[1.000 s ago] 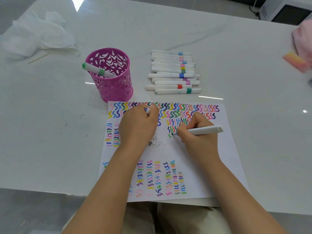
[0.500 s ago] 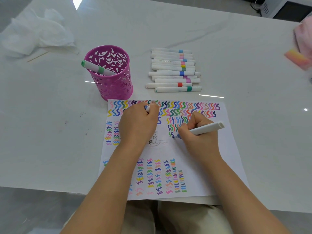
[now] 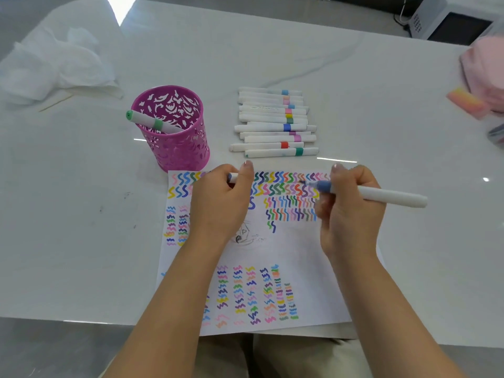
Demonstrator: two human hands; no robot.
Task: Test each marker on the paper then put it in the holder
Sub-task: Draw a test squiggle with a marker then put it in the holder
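Note:
My right hand [image 3: 347,211] grips an uncapped white marker [image 3: 387,196] with a dark blue tip, lifted over the upper right of the paper [image 3: 305,249], tip pointing left. My left hand [image 3: 221,203] rests on the paper and pinches the marker's cap [image 3: 232,177] between thumb and fingers. The paper is covered with rows of coloured squiggles. A pink perforated holder [image 3: 177,143] stands beyond the paper's top left corner with one green marker [image 3: 152,122] leaning in it. A row of several capped white markers [image 3: 275,124] lies beyond the paper.
Crumpled white tissue [image 3: 54,66] and a thin wooden stick [image 3: 56,102] lie at the far left. A pink cloth [image 3: 484,69] and an orange-pink block [image 3: 466,100] sit at the right edge. A microwave [image 3: 450,23] stands at the back right. The table's front edge runs under the paper.
My right hand has lifted the marker off the paper and moved up and right, away from the fresh dark blue squiggle. My left hand has stayed put with the cap.

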